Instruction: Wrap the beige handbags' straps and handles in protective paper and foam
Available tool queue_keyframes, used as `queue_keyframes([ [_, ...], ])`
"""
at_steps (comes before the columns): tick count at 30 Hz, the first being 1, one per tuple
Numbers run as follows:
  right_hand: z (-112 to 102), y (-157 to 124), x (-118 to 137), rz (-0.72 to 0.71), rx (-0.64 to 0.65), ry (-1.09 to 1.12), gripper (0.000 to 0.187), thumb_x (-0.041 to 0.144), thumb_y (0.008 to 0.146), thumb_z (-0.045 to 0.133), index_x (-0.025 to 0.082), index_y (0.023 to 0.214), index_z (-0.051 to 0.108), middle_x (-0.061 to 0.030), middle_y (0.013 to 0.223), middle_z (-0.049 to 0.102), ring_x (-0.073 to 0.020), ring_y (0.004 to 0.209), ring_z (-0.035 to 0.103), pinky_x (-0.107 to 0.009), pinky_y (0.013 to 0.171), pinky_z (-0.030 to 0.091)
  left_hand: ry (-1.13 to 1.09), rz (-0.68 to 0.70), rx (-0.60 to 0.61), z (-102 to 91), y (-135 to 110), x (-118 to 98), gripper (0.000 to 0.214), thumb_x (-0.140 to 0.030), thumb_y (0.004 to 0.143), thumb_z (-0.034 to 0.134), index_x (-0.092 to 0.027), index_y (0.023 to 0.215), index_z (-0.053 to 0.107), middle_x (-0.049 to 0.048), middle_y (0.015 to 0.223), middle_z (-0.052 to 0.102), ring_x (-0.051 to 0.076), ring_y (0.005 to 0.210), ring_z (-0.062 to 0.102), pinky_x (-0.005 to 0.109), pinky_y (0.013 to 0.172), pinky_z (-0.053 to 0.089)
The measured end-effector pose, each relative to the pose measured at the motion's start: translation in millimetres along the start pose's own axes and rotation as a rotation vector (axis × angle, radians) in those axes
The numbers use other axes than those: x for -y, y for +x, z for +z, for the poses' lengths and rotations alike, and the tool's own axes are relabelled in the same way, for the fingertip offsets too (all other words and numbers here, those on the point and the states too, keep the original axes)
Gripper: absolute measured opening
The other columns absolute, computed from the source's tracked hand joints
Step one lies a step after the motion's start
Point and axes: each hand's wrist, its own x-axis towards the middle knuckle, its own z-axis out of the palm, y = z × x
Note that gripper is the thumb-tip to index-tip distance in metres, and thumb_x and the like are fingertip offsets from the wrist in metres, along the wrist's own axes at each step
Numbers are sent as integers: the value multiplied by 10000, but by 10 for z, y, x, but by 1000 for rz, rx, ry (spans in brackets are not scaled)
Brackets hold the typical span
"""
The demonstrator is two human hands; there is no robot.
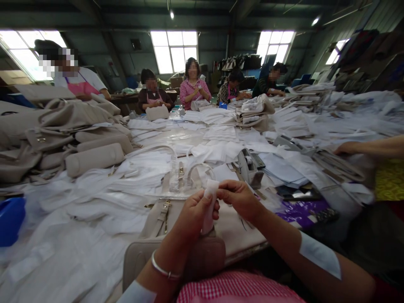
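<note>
My left hand [197,210], a silver bangle at its wrist, is closed around a narrow white strip [208,223] that looks like folded foam or tissue wrap. The strip stands upright in the fist, its top end showing above the thumb. At that top edge my right hand [238,197] pinches with thumb and forefinger. Whatever the strip may wrap is hidden. Below and behind my hands lies a beige handbag [158,216] with gold buckles and handles wrapped in clear plastic. Its rounded base [142,261] faces me at the table's front edge.
Beige handbags [78,122] are heaped at left. White wrapping sheets [78,235] spread over the table. A tape dispenser [251,168] stands beyond my right hand. A blue bin [11,221] sits far left. A co-worker's arm [372,147] reaches in from the right; several people work across the table.
</note>
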Motion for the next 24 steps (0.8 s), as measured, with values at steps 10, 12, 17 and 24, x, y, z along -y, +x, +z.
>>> queue_keyframes([
  [10, -52, 73, -192, 9, 125, 174, 419, 578, 794, 673, 161, 828, 644, 51, 584, 469, -64, 476, 303, -220, 451, 207, -136, -56, 82, -59, 64, 49, 342, -460, 880, 633, -120, 903, 610, 11, 725, 607, 89, 545, 577, 225, 562, 468],
  [12, -37, 52, -129, -4, 118, 73, 461, 602, 758, 696, 154, 856, 656, 51, 578, 471, -64, 467, 287, -223, 439, 196, -23, 13, 41, -6, 93, 57, 367, -488, 889, 612, -121, 908, 610, 15, 734, 608, 100, 577, 582, 226, 573, 463],
  [17, -112, 75, -19, -62, -19, -151, 366, 483, 771, 722, 149, 660, 620, 53, 528, 426, -69, 484, 297, -233, 442, 196, 209, 60, 112, 12, 57, -32, 407, -513, 895, 590, -125, 998, 653, 60, 844, 660, 157, 774, 611, 265, 724, 481],
  [24, -203, 81, -96, -121, -110, -104, 339, 450, 779, 723, 160, 657, 598, 53, 565, 407, -77, 520, 314, -233, 472, 229, 589, -89, 211, -118, -73, -105, 406, -443, 929, 485, -123, 876, 729, 26, 727, 642, 128, 644, 510, 240, 647, 403],
])
